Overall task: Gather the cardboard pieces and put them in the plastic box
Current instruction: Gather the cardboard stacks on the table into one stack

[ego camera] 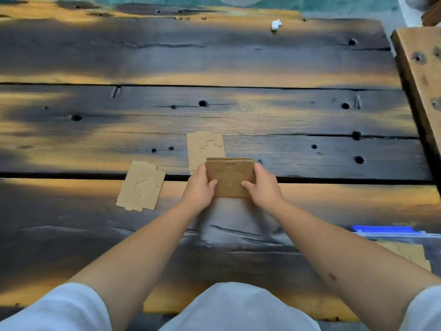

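Note:
A stack of brown cardboard pieces [229, 177] is held upright on its lower edge over the dark wooden table. My left hand [199, 187] grips its left side and my right hand [263, 186] grips its right side. Behind the stack a flat cardboard piece [202, 145] lies on the table, partly hidden by the stack. Another flat cardboard piece [141, 186] lies to the left of my left hand. The clear plastic box [405, 237] with a blue rim sits at the lower right, and cardboard [411, 255] lies inside it, partly behind my right forearm.
The table [214, 68] is made of wide dark planks with gaps and round holes. A small crumpled white scrap [275, 25] lies near the far edge. A lighter wooden beam [422, 75] runs along the right side.

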The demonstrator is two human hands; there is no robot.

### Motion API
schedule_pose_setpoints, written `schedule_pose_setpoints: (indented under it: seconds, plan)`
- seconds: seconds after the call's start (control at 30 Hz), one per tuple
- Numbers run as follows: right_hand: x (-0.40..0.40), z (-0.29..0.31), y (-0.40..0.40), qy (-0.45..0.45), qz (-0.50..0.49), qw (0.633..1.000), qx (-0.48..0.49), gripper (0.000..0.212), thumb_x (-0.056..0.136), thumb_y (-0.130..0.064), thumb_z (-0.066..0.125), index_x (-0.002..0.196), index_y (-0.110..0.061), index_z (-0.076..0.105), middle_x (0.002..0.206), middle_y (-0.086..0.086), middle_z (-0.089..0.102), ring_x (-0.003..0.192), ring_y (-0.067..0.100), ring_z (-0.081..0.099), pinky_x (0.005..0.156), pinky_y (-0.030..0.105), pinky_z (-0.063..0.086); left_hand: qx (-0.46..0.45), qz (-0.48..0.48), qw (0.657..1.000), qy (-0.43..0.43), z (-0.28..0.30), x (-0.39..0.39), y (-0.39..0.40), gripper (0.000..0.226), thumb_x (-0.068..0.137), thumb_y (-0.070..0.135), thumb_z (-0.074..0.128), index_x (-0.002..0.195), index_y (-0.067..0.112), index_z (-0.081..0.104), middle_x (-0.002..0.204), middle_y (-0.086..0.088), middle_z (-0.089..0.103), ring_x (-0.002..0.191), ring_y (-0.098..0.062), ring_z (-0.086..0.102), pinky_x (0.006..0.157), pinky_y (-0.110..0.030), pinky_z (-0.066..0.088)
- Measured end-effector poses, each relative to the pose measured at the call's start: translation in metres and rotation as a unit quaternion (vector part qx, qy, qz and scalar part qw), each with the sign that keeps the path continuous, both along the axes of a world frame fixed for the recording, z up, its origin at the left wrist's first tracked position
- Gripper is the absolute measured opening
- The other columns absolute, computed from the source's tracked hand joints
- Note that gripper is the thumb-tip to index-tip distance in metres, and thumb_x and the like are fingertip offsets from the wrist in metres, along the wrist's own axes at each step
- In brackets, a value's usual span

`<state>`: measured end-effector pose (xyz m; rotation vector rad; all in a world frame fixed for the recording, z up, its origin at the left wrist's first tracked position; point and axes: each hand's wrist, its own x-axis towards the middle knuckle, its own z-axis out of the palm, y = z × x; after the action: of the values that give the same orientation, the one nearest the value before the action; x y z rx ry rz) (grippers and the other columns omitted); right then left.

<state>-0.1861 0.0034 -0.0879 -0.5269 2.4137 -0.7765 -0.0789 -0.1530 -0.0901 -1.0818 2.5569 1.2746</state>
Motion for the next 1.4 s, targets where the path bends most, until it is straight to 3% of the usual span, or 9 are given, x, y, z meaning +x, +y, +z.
schedule_pose_setpoints:
  seconds: [0.17, 0.33, 0.5, 0.63, 0.7, 0.8, 0.9, 1.13, 1.4]
  plan:
    - [0.012, -0.001, -0.039, -0.05, -0.044, 0.998, -0.015, 0.032, 0.083, -0.023, 0.071, 0.109, -0.014, 0.054, 0.111, 0.012, 0.065, 0.104, 0.029, 0.06, 0.081, 0.033, 0.046, -0.01, 0.024, 1.0, -0.01, 0.006, -0.003, -0.043, 0.054, 0.085, 0.014, 0.066, 0.134, 0.014, 0.041, 0.129, -0.011, 0.059, 0.118, -0.029, 0.055, 0.092, -0.029, 0.04]
    - [0.015, -0.007, -0.069, -0.1, -0.129, 0.985, -0.049, 0.034, 0.084, -0.022, 0.071, 0.112, -0.016, 0.054, 0.11, 0.005, 0.065, 0.103, 0.024, 0.06, 0.078, 0.026, 0.04, -0.04, -0.008, 0.998, -0.047, 0.01, -0.029, -0.087, 0.049, 0.081, 0.019, 0.071, 0.126, 0.013, 0.052, 0.122, -0.009, 0.062, 0.113, -0.027, 0.057, 0.089, -0.031, 0.043]
    - [0.003, -0.016, -0.098, -0.104, -0.147, 0.984, -0.005, 0.041, 0.084, -0.027, 0.07, 0.118, -0.013, 0.053, 0.12, 0.011, 0.059, 0.112, 0.029, 0.055, 0.091, 0.036, 0.044, -0.047, -0.072, 0.992, -0.094, 0.006, -0.06, -0.122, 0.049, 0.079, 0.021, 0.074, 0.124, 0.012, 0.055, 0.121, -0.01, 0.063, 0.111, -0.027, 0.057, 0.088, -0.03, 0.044]
    - [-0.012, -0.022, -0.119, -0.104, -0.146, 0.983, 0.045, 0.046, 0.083, -0.029, 0.071, 0.123, -0.015, 0.053, 0.124, 0.011, 0.05, 0.107, 0.028, 0.055, 0.09, 0.037, 0.044, -0.052, -0.085, 0.981, -0.166, -0.009, -0.072, -0.139, 0.04, 0.077, 0.028, 0.075, 0.107, 0.014, 0.052, 0.115, -0.011, 0.06, 0.096, -0.024, 0.053, 0.075, -0.03, 0.041]
    - [-0.018, -0.025, -0.125, -0.115, -0.146, 0.981, 0.056, 0.049, 0.083, -0.029, 0.071, 0.125, -0.016, 0.052, 0.126, 0.011, 0.047, 0.106, 0.027, 0.055, 0.089, 0.036, 0.045, -0.053, -0.094, 0.978, -0.178, -0.017, -0.076, -0.144, 0.047, 0.076, 0.03, 0.077, 0.112, 0.014, 0.052, 0.121, -0.011, 0.049, 0.098, -0.023, 0.052, 0.081, -0.032, 0.043]
    - [-0.021, -0.029, -0.132, -0.109, -0.148, 0.98, 0.07, 0.053, 0.082, -0.026, 0.073, 0.127, -0.013, 0.049, 0.129, 0.011, 0.046, 0.11, 0.027, 0.053, 0.087, 0.033, 0.042, -0.067, -0.125, 0.977, -0.161, -0.025, -0.084, -0.149, 0.063, 0.073, 0.03, 0.08, 0.124, 0.01, 0.049, 0.14, -0.008, 0.033, 0.119, -0.026, 0.048, 0.099, -0.034, 0.04]
    - [-0.021, -0.033, -0.139, -0.098, -0.157, 0.979, 0.088, 0.056, 0.08, -0.027, 0.074, 0.126, -0.009, 0.048, 0.13, 0.012, 0.048, 0.117, 0.029, 0.05, 0.094, 0.038, 0.043, -0.095, -0.175, 0.966, -0.164, -0.031, -0.09, -0.152, 0.074, 0.071, 0.032, 0.081, 0.131, 0.01, 0.045, 0.14, -0.009, 0.037, 0.127, -0.027, 0.041, 0.106, -0.037, 0.037]
    - [-0.022, -0.035, -0.136, -0.14, -0.151, 0.974, 0.1, 0.056, 0.079, -0.026, 0.075, 0.125, -0.014, 0.045, 0.126, 0.009, 0.057, 0.115, 0.031, 0.053, 0.094, 0.046, 0.047, -0.048, -0.175, 0.961, -0.209, -0.033, -0.083, -0.153, 0.084, 0.066, 0.038, 0.084, 0.134, 0.018, 0.039, 0.128, -0.015, 0.043, 0.12, -0.033, 0.042, 0.102, -0.045, 0.04]
    - [-0.01, -0.017, -0.133, -0.16, -0.095, 0.982, -0.002, 0.054, 0.082, -0.019, 0.072, 0.13, -0.016, 0.047, 0.131, 0.009, 0.052, 0.118, 0.028, 0.051, 0.1, 0.047, 0.045, 0.081, -0.066, 0.99, -0.096, -0.01, -0.038, -0.155, 0.076, 0.071, 0.02, 0.082, 0.137, 0.024, 0.044, 0.131, -0.008, 0.047, 0.113, -0.026, 0.053, 0.101, -0.04, 0.045]
